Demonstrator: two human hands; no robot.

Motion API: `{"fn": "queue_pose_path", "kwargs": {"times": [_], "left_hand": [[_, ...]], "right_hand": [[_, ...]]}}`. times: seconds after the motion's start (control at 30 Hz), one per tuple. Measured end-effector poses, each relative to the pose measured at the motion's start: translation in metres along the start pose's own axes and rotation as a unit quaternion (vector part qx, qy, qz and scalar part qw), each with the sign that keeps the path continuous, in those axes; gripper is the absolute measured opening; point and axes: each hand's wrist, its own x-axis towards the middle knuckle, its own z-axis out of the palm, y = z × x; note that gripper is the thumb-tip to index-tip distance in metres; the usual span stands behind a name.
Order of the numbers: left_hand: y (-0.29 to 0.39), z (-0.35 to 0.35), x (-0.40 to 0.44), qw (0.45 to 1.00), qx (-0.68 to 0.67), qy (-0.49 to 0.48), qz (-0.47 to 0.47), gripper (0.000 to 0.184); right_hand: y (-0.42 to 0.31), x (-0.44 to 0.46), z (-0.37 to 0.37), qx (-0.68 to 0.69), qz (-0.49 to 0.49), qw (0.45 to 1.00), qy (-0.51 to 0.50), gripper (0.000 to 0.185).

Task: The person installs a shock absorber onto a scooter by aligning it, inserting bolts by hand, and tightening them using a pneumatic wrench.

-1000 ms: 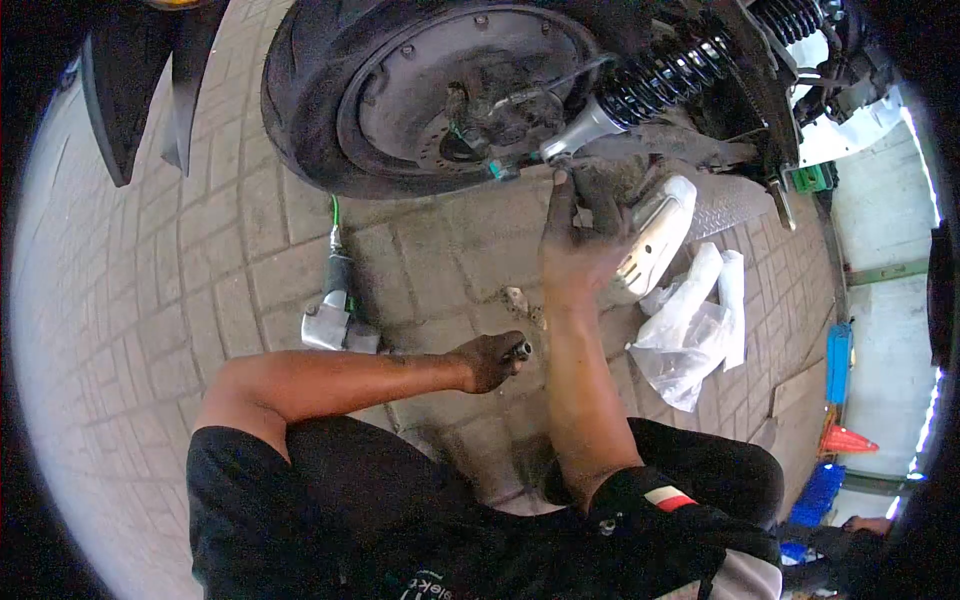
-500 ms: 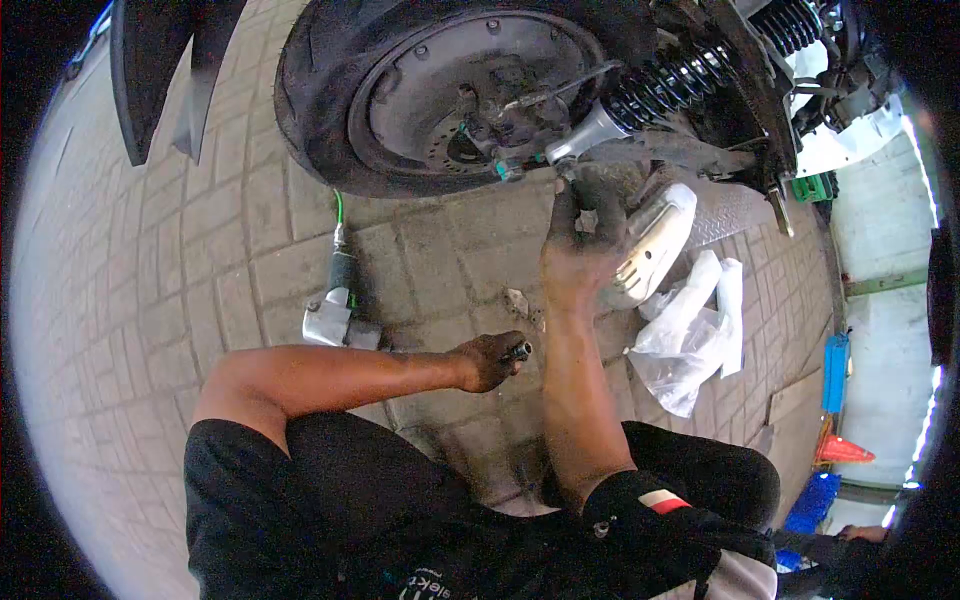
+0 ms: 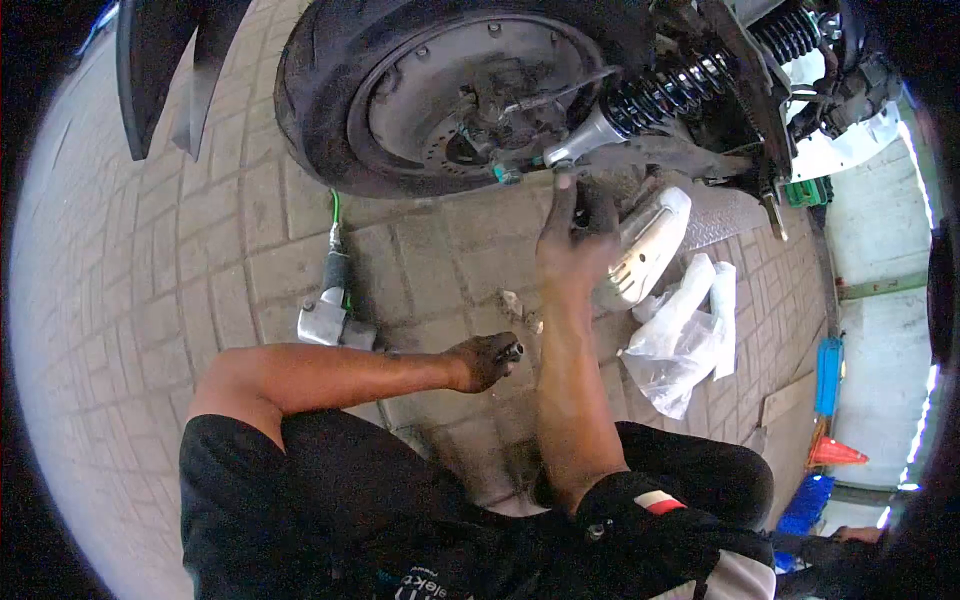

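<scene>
My left hand [image 3: 482, 363] is closed around a short dark metal socket [image 3: 514, 352], whose round end pokes out past the fingers above the paving. Further forward, my right hand [image 3: 580, 235] reaches up to the lower end of the shock absorber [image 3: 665, 92]. Its fingers are bent together near the lower mount, and a small dark thing between them is too unclear to name. Beside the mount is the motorcycle wheel [image 3: 400, 110] with its black tyre. A cream-coloured cover with slots [image 3: 650, 245] lies just right of my right hand.
An air impact wrench [image 3: 325, 318] with a green hose [image 3: 336, 208] lies on the paving at left. White plastic wrapping [image 3: 668, 350] is at right. Further right are a green case [image 3: 806, 192], a blue object [image 3: 828, 375] and an orange cone [image 3: 838, 452].
My right hand has turned slightly, and the gap between its fingers looks darker and narrower. My left hand keeps its hold on the socket. The whole view has shifted a little.
</scene>
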Motion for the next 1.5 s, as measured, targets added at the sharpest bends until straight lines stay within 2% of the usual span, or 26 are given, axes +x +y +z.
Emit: {"fn": "queue_pose_path", "kwargs": {"times": [0.1,0.17,0.2,0.27,0.4,0.47,0.5,0.57,0.6,0.63,0.7,0.73,0.8,0.83,0.9,0.97,1.1,1.13,1.17,1.23,1.27,1.3,1.37,1.4,1.43,1.5], "left_hand": [[0.000,0.001,0.002,1.000,-0.008,-0.002,-0.018,0.026],[-0.004,0.003,0.005,0.999,0.039,0.011,0.003,0.024],[-0.007,0.005,0.006,0.999,0.038,0.013,0.003,0.024],[-0.007,0.005,0.006,1.000,0.008,0.016,0.002,0.022],[-0.005,0.002,0.003,1.000,-0.005,0.009,-0.009,0.021],[-0.009,0.004,0.001,0.999,-0.009,0.031,0.032,0.022],[-0.011,0.005,0.001,0.999,-0.010,0.030,0.030,0.022],[-0.025,0.009,0.006,0.986,0.091,0.065,0.120,0.025],[-0.033,0.015,0.010,0.987,0.092,0.063,0.119,0.025],[-0.036,0.017,0.013,0.984,-0.028,0.071,0.160,0.026],[-0.047,0.017,0.014,0.967,-0.145,0.078,0.194,0.028],[-0.031,0.006,0.008,0.988,-0.039,0.048,0.144,0.029],[-0.023,0.001,0.005,0.994,0.065,0.014,0.092,0.030],[-0.027,0.003,0.008,0.978,0.171,0.022,0.115,0.029],[-0.035,0.005,0.011,0.951,0.276,0.029,0.137,0.028],[-0.053,0.014,0.014,0.928,0.259,0.141,0.229,0.023],[-0.063,0.015,0.014,0.931,0.271,0.122,0.210,0.023],[-0.060,0.015,0.014,0.976,0.143,0.104,0.129,0.023],[-0.048,0.007,0.013,0.989,0.078,0.091,0.084,0.024],[-0.003,-0.013,0.006,0.990,-0.079,0.105,-0.041,0.023],[0.014,-0.018,0.002,0.969,-0.171,0.129,-0.125,0.023],[0.012,-0.014,-0.001,0.965,-0.177,0.158,-0.114,0.021],[-0.001,-0.003,0.011,0.959,-0.194,0.167,-0.122,0.020],[-0.003,-0.004,0.009,0.957,-0.199,0.156,-0.139,0.020],[0.000,-0.008,0.007,0.956,-0.203,0.145,-0.156,0.021],[0.011,-0.008,0.006,0.833,-0.472,0.183,-0.222,0.019]], "right_hand": [[-0.003,-0.002,-0.002,0.017,-0.062,0.998,0.025,0.027],[0.004,0.000,-0.002,-0.049,-0.167,0.984,0.034,0.024],[0.006,-0.001,-0.001,-0.048,-0.168,0.984,0.032,0.024],[0.001,-0.002,0.000,-0.086,-0.084,0.992,0.030,0.021],[-0.002,-0.003,0.001,-0.050,-0.128,0.988,0.068,0.026],[-0.003,-0.003,-0.003,-0.038,-0.169,0.984,0.044,0.031],[-0.001,-0.004,-0.001,-0.038,-0.167,0.984,0.043,0.031],[0.006,-0.005,0.005,-0.062,-0.125,0.988,0.065,0.027],[0.005,-0.007,0.003,-0.062,-0.122,0.988,0.066,0.027],[0.003,-0.008,0.001,-0.027,-0.113,0.991,0.073,0.028],[0.007,-0.007,0.003,0.012,-0.100,0.992,0.080,0.028],[0.017,-0.004,0.004,-0.019,-0.118,0.991,0.064,0.028],[0.022,-0.003,0.004,-0.051,-0.134,0.989,0.048,0.028],[0.019,-0.003,0.003,-0.065,-0.128,0.989,0.035,0.029],[0.010,0.001,0.001,-0.077,-0.121,0.989,0.023,0.030],[0.003,0.002,0.002,-0.040,-0.204,0.970,0.124,0.023],[0.014,0.005,0.000,-0.057,-0.164,0.984,0.052,0.023],[0.012,0.006,-0.002,-0.034,-0.165,0.984,0.054,0.024],[0.012,0.006,-0.003,-0.011,-0.165,0.985,0.056,0.025],[0.025,0.012,-0.005,-0.008,-0.183,0.982,0.043,0.025],[0.033,0.010,-0.002,-0.004,-0.202,0.979,0.029,0.026],[0.028,0.009,0.002,0.007,-0.212,0.975,0.070,0.025],[0.022,0.010,-0.003,0.063,-0.103,0.993,-0.014,0.024],[0.020,0.010,-0.002,0.032,-0.182,0.983,0.014,0.025],[0.017,0.009,-0.003,0.027,-0.134,0.991,0.001,0.027],[0.022,0.004,-0.004,0.018,-0.077,0.997,-0.011,0.029]]}}
